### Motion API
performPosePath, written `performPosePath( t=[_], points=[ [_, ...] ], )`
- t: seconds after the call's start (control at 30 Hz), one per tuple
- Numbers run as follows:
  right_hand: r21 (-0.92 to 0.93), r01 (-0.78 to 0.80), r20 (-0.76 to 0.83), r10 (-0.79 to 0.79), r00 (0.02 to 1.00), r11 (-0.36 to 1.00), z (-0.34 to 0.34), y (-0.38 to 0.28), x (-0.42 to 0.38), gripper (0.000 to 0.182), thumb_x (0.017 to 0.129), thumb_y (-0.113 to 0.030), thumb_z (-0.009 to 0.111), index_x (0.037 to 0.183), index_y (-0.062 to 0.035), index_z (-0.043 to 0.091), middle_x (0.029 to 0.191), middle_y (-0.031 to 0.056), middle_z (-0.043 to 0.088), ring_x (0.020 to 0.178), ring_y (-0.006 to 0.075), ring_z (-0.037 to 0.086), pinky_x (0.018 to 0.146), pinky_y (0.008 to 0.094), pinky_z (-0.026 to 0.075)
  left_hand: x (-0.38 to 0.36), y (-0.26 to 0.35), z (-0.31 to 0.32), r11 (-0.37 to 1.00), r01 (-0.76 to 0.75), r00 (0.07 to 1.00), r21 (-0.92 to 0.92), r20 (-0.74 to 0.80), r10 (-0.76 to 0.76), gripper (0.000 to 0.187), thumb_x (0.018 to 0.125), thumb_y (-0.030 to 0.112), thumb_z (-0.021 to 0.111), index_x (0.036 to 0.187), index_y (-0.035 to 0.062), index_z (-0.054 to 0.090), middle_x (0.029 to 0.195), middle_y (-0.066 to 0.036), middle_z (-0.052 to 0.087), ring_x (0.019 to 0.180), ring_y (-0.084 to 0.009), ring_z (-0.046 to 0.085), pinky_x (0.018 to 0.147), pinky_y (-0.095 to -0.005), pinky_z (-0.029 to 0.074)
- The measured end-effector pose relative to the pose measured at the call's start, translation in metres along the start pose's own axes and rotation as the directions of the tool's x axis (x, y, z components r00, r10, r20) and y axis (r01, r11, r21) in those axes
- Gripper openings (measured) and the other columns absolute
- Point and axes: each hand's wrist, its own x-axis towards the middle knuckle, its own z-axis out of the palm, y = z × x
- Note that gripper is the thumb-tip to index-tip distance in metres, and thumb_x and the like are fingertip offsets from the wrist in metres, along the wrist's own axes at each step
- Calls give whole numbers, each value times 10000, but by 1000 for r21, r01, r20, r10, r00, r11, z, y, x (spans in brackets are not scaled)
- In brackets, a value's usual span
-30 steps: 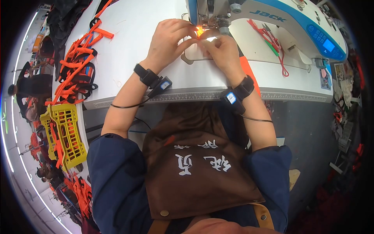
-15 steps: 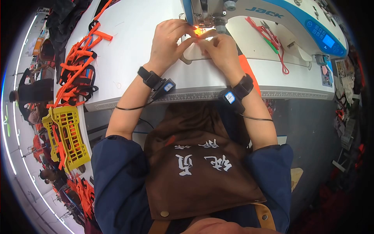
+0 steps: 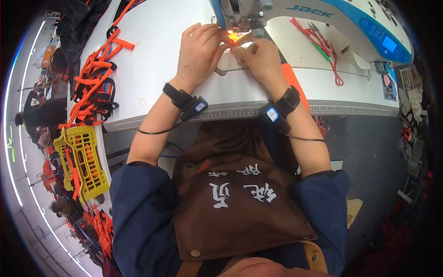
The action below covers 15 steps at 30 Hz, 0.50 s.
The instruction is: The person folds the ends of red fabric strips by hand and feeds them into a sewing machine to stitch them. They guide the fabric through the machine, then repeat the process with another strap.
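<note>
Head view: hands [image 3: 230, 48] on orange strap [image 3: 234, 37].

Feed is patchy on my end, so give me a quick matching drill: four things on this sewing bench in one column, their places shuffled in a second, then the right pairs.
Things:
1. orange piece
2. yellow crate
3. pile of orange straps
4. red cord

Places:
A. on the sewing machine bed, right of the hands
B. off the table's left edge, lower down
C. pinched at the needle by left hand and right hand
D. on the table's left part

Pairs: 1-C, 2-B, 3-D, 4-A
</note>
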Motion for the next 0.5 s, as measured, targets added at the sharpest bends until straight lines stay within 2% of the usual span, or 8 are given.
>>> performPosePath(
  t=[0.27, 0.37, 0.5],
  points=[
    [-41, 6, -1, -6, 1000, 999, -1, -1, -1, 156, 934, -165, 792, 1042, -53, 792, 658, 65, 718, 587, 141, 694, 599, 294, 516, 3, -5, -3, 999, -20, 999, -31, 26, 21, 164, 945, 198, 805, 1078, 110, 769, 1199, -23, 761, 1261, -246, 636, 1153, -481, 413],
    [9, 2, 21, -2, 1000, 1000, 0, 1, -1, 172, 934, -169, 794, 1065, -57, 804, 667, 67, 721, 591, 135, 694, 601, 290, 517, 3, 0, -6, 999, -17, 999, -40, 40, 18, 157, 949, 196, 801, 1072, 103, 772, 1161, -19, 767, 1207, -247, 662, 1142, -469, 428],
    [39, 35, -1, -35, 999, 999, 4, 11, 0, 212, 942, -168, 792, 1112, -46, 818, 682, 73, 725, 591, 125, 688, 600, 285, 516, 0, -5, -9, 992, 25, 989, -120, 150, -6, 177, 935, 205, 811, 1076, 105, 776, 1086, -23, 769, 1110, -261, 693, 1114, -443, 460]
  ],
)
